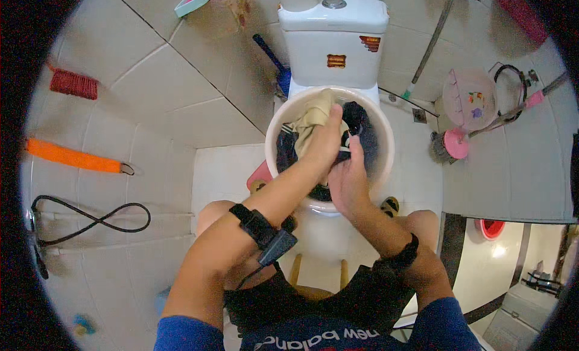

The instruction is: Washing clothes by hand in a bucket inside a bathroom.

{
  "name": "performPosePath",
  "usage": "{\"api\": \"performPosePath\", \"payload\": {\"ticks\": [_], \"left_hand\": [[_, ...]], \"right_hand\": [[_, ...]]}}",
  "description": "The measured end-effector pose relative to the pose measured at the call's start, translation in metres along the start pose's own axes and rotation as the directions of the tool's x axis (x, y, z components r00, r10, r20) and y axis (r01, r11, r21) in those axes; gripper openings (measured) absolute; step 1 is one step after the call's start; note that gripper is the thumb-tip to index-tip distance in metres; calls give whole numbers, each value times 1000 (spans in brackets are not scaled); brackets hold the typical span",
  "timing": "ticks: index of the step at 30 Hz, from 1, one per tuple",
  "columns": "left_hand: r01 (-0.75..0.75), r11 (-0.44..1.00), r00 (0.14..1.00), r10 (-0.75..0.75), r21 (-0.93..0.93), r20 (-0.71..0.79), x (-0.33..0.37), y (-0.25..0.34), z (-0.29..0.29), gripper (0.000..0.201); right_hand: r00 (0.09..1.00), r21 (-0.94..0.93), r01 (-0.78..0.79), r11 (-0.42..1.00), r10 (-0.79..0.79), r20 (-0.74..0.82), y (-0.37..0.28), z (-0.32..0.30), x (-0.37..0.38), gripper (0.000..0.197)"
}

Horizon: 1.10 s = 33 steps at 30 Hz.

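A round, pale wash basin [271, 152] holds dark wet clothes [369, 147] in water, with a beige cloth [309, 119] bunched on top. My left hand [325, 140] is closed on the beige cloth over the middle of the basin. Just nearer and to the right, my right hand [350, 179] grips a dark garment with white markings [344, 147]. The two hands are close together, and part of the cloth between them is hidden by my fingers.
Behind the basin stands a white toilet [332, 46] with a blue brush [281, 76] beside it. A pink-headed scrub brush [455, 145] and a clear pink bowl [470, 101] are at the right wall. A red brush [73, 84] and an orange strap [75, 157] hang left.
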<state>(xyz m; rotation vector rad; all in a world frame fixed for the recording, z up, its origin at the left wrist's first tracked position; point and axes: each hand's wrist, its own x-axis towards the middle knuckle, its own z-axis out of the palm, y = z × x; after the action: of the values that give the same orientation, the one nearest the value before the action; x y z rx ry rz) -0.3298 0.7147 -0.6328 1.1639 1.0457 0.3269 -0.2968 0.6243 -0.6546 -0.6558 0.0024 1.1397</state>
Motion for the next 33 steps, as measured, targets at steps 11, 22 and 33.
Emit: {"api": "performPosePath", "payload": {"ticks": [11,22,33], "left_hand": [[-131,991,991,130,-38,-6,-6,-23,11,65],[-349,931,933,356,106,-47,-21,-41,36,69],[159,970,987,-159,-182,12,19,7,-12,56]], "right_hand": [[996,101,-90,991,91,-7,-10,-3,0,53],[995,-4,-55,998,55,83,-21,-18,23,46],[992,-413,-124,902,112,-54,-47,-24,5,38]]}}
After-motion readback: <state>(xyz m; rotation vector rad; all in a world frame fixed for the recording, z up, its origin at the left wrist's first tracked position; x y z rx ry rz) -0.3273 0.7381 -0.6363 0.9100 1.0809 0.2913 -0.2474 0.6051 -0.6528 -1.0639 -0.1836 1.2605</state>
